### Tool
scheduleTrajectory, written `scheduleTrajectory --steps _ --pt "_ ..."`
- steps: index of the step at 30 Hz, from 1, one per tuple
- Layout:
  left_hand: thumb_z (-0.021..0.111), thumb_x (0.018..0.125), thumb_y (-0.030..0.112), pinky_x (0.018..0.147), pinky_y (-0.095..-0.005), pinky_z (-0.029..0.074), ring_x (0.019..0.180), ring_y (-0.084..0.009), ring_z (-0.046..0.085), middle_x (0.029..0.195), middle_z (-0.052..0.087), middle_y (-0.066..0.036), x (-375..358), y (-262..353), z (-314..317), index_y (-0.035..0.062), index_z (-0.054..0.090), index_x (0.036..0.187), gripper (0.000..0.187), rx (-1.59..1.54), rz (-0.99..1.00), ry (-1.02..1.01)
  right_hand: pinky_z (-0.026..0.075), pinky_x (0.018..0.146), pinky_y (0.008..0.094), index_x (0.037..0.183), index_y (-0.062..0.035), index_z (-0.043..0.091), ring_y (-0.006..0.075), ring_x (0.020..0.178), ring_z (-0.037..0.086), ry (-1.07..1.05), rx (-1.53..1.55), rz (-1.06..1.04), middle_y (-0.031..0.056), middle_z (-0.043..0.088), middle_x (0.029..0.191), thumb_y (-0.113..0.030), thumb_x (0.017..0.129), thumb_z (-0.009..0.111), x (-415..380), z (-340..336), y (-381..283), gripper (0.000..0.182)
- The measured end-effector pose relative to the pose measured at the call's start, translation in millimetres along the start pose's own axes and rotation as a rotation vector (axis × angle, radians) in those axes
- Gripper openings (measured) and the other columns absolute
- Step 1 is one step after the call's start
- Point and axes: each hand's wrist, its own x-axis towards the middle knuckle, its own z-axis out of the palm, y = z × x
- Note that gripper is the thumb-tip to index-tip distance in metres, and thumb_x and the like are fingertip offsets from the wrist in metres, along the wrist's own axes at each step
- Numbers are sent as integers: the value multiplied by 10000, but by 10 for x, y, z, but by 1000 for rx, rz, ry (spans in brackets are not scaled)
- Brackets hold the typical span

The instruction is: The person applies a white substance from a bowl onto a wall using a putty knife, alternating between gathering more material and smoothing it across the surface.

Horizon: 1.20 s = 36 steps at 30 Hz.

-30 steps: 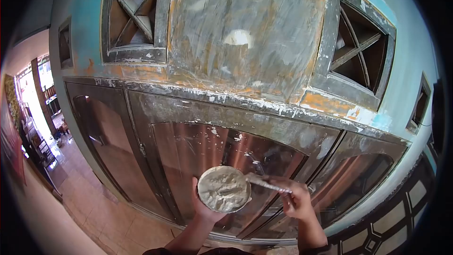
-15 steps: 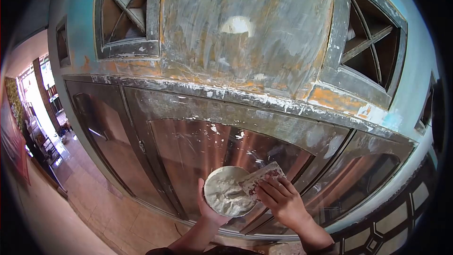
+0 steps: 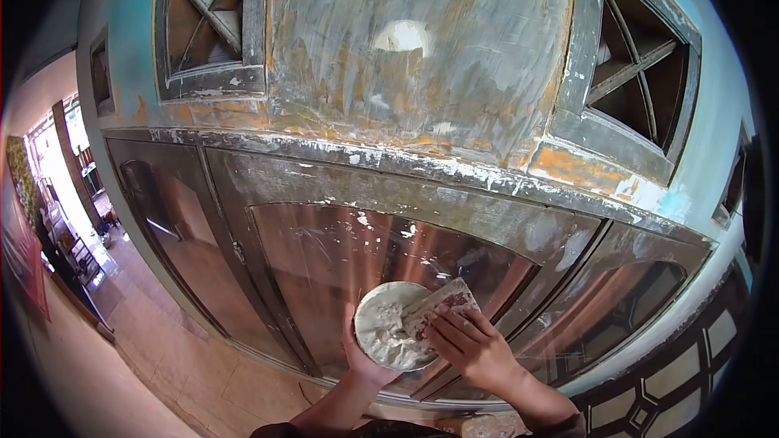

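My left hand [image 3: 363,357] is wrapped round the left side of a round bowl [image 3: 363,318] and holds it up in front of the wooden doors. Inside the bowl lies thick off-white putty [image 3: 389,349], its surface lumpy and furrowed. In my right hand [image 3: 471,346] is a flat, putty-smeared scraper [image 3: 453,296], gripped with the fingers laid across its face. The scraper's lower left edge reaches over the bowl's right side into the putty; how deep it sits is hidden.
Ahead stand dark wooden doors [image 3: 300,243] with glossy panels. Above them is a patchy grey wall panel [image 3: 422,89] with a white spot, between two cross-barred vents [image 3: 207,20]. A tiled floor [image 3: 187,377] runs left to a bright doorway; a dark patterned grille [image 3: 673,381] is at lower right.
My right hand and the scraper have moved left, further over the bowl, and the putty has been disturbed. The bowl has barely shifted in my left hand.
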Motion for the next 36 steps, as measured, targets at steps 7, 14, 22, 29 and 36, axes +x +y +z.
scheduleTrajectory --steps 7,14,22,29,36 --pt "358 956 744 1092 -586 413 1327 -403 509 1485 498 -218 15 -21 1 29 431 1502 903 41 14 63 429 1106 492 1244 -70 678 280 1284 598 -29 39 68 100 670 1284 -154 843 618 -19 -55 3 414" --pt "338 964 744 1106 -596 403 1335 -417 501 1485 498 -223 27 -56 78 16 424 1502 909 4 -5 -3 417 1120 500 1250 -74 679 281 1280 598 48 70 109 95 672 1291 -136 843 626 -61 -117 10 415" --pt "327 975 735 1105 -622 394 1344 -436 491 1510 467 -242 34 -43 73 18 411 1512 899 49 13 11 417 1115 510 1243 -84 684 292 1287 593 13 12 138 95 679 1275 -122 843 626 -117 -118 46 406" --pt "331 976 732 1104 -635 388 1350 -439 485 1505 475 -239 29 -33 14 24 419 1510 892 53 31 13 397 1145 486 1244 -75 683 271 1300 581 33 -22 101 83 670 1291 -164 842 653 -129 -183 70 413" --pt "347 967 739 1104 -630 389 1347 -438 487 1501 479 -235 32 -16 33 28 424 1509 897 32 27 16 402 1142 495 1263 -99 669 276 1300 579 -8 -14 64 82 671 1286 -165 853 653 -161 -109 73 416"
